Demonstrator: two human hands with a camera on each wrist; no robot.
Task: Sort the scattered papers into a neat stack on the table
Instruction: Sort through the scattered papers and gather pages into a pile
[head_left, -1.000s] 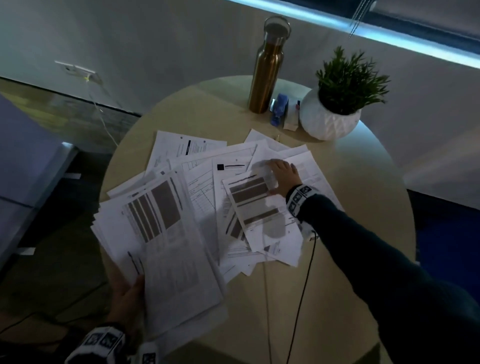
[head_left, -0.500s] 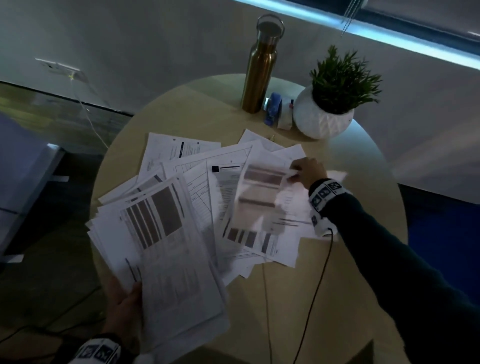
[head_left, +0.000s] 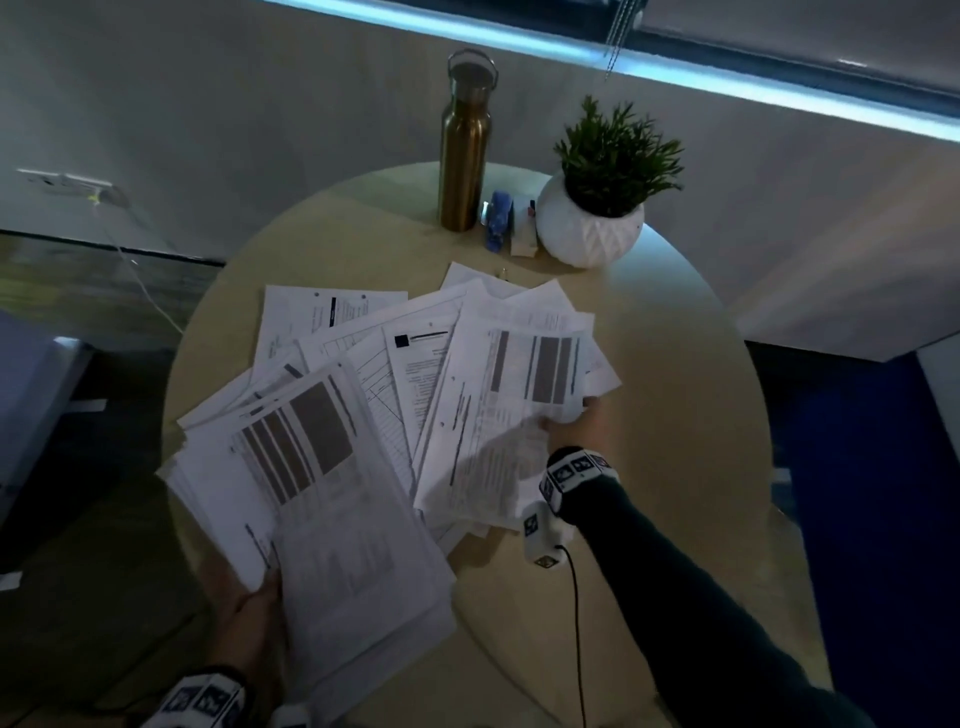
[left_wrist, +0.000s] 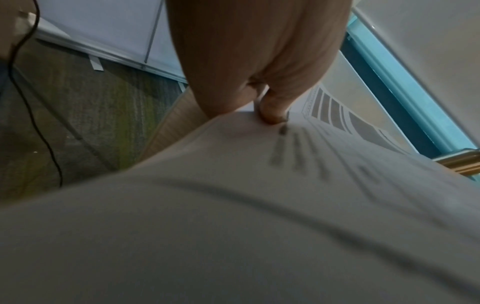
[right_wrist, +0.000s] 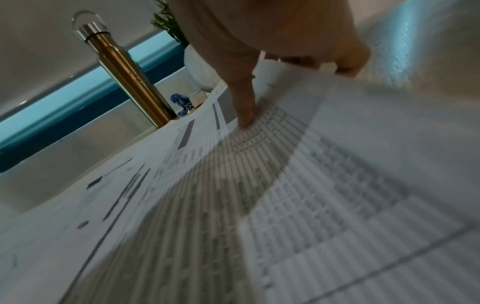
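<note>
Head view, right hand (head_left: 569, 426) gripping sheets (head_left: 509, 395)

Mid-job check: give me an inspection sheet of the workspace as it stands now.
Surface: round wooden table, partly covered.
Job's things: loose papers fanned over the table; thick stack overhanging the near edge; a few sheets lifted at right.
Clutter: gold bottle, blue stapler, potted plant at the far edge.
Grippers: left hand grips the stack, thumb on top; right hand pinches the lifted sheets.
Cables: black cable from the right wrist; white cable from the wall socket.
Surroundings: dim room, grey wall, carpet.
</note>
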